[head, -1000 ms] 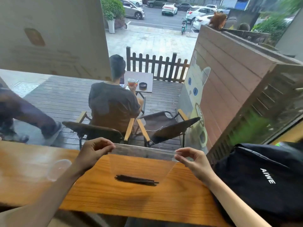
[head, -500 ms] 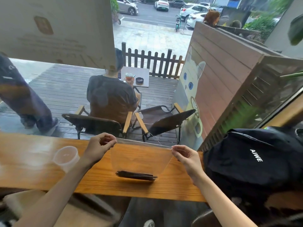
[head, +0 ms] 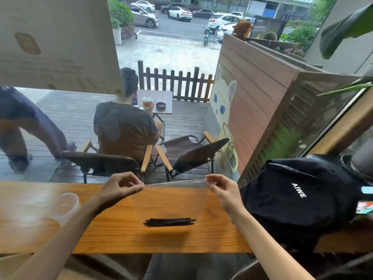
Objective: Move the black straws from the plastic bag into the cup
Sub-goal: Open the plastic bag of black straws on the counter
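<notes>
Both hands, left hand (head: 119,187) and right hand (head: 224,190), pinch the plastic bag (head: 171,201) top corners; black straws (head: 169,222) lie inside; cup (head: 64,205) at nine o'clock on desk (head: 121,235)

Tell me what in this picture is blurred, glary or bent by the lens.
Head view: the walking person outside is smeared by motion; the clear plastic bag nearly vanishes, showing mainly at its top edge; glare washes out the wooden counter around the cup; the wide lens tilts the brown fence panel; the black straws stay fairly sharp.
</notes>
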